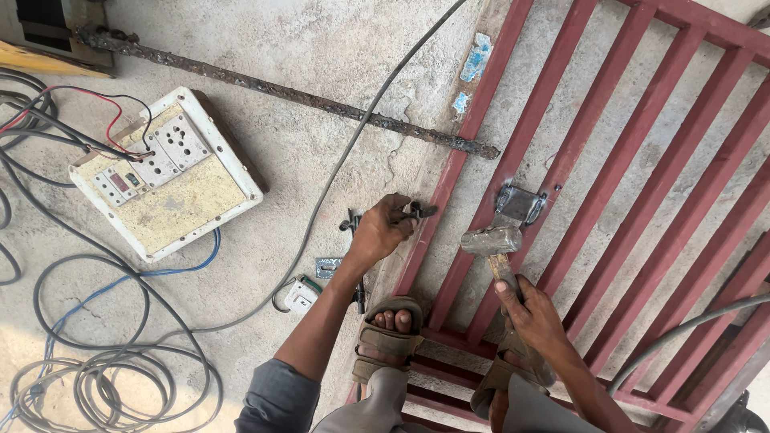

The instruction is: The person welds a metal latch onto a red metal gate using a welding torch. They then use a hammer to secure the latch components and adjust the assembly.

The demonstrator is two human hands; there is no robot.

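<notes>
A red metal grille frame (609, 152) lies flat on the concrete floor. My right hand (531, 314) grips the wooden handle of a hammer (492, 240), whose steel head rests on a red bar just below a small grey metal plate (520, 204) fixed between two bars. My left hand (382, 228) is closed on a dark metal clamp tool (419, 211) at the frame's left edge bar. My two sandalled feet stand on the frame's near end, the left one (387, 337) by the edge bar.
A white electrical switchboard (168, 172) with sockets lies to the left, with red, black and blue wires. Coiled grey cables (104, 377) cover the lower left floor. A rusty iron strip (305, 96) runs across the top. A small white box (301, 297) lies near my left arm.
</notes>
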